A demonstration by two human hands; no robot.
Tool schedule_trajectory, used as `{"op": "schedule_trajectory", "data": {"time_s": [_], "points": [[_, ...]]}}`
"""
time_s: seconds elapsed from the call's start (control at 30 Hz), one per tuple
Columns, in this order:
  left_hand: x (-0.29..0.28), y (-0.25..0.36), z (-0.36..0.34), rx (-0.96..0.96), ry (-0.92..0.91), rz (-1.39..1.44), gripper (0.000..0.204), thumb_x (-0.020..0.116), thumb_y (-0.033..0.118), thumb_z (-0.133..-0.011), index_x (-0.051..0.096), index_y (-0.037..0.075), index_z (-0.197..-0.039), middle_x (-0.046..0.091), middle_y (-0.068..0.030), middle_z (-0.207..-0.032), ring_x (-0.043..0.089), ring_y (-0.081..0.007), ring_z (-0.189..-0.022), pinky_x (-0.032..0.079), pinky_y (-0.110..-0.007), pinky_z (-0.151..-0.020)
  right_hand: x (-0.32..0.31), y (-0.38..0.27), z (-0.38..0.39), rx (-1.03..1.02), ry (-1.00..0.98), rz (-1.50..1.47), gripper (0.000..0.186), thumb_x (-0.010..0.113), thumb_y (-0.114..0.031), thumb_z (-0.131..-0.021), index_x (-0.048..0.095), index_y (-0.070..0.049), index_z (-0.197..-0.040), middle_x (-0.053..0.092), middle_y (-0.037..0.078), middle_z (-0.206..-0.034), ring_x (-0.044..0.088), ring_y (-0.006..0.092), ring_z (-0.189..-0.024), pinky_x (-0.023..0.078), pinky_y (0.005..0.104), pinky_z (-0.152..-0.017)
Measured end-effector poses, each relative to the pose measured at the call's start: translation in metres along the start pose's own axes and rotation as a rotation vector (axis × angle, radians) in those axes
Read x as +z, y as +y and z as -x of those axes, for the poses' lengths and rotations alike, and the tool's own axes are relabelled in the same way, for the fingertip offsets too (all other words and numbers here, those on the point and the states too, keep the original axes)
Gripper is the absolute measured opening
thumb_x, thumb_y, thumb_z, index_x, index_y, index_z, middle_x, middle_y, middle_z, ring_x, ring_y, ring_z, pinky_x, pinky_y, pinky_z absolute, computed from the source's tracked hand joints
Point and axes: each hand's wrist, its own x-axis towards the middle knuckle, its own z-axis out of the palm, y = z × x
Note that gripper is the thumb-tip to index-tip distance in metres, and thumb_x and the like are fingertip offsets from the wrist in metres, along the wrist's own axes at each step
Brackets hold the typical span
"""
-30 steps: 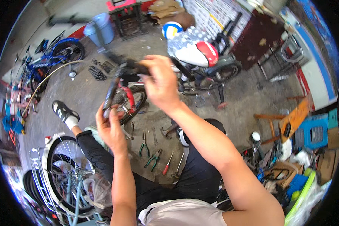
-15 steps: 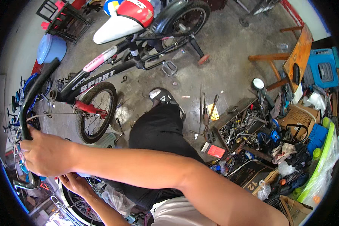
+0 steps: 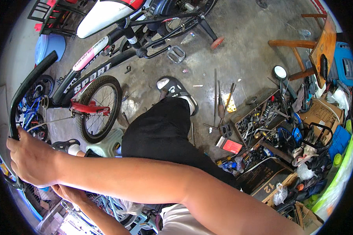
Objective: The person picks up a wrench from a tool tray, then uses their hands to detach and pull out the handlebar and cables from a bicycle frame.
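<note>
My right forearm crosses the picture from the lower right, and my right hand [image 3: 33, 158] is closed around the black curved handlebar [image 3: 19, 98] at the far left. My left hand [image 3: 70, 194] is just below the right wrist, near the handlebar's lower end. Its fingers are mostly hidden behind the right hand, so what they touch cannot be seen. The handlebar belongs to a small black bicycle with a pink-and-white panel on its frame [image 3: 88, 80]. A red fork [image 3: 91, 107] and front wheel [image 3: 99, 109] are on the near side; the white saddle [image 3: 100, 17] is farther away.
A tray of tools [image 3: 259, 121] lies on the right, with long screwdrivers [image 3: 221, 102] on the floor beside it. Beyond stands a wooden stool [image 3: 325, 51]. A blue tub [image 3: 47, 47] is at the far left. My black-trousered leg [image 3: 157, 137] extends through the middle.
Both hands and the handlebar have shifted left in the picture, the right hand still gripping. The view has moved too. A second shoe now shows beside the front wheel.
</note>
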Motion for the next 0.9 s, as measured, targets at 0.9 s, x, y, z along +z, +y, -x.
{"op": "schedule_trajectory", "data": {"time_s": [0.9], "points": [[-0.017, 0.021, -0.034, 0.219, -0.109, -0.331, 0.037, 0.060, 0.010, -0.108, 0.057, -0.006, -0.142, 0.066, -0.0044, -0.106, 0.056, -0.0098, -0.084, 0.048, -0.026, -0.076, -0.057, 0.026, 0.020, 0.443, -0.233, 0.034, 0.027, 0.070, -0.010, -0.077, 0.063, 0.002, -0.101, 0.064, 0.018, -0.098, 0.053, 0.0325, -0.104, 0.046, 0.0404, -0.080]]}}
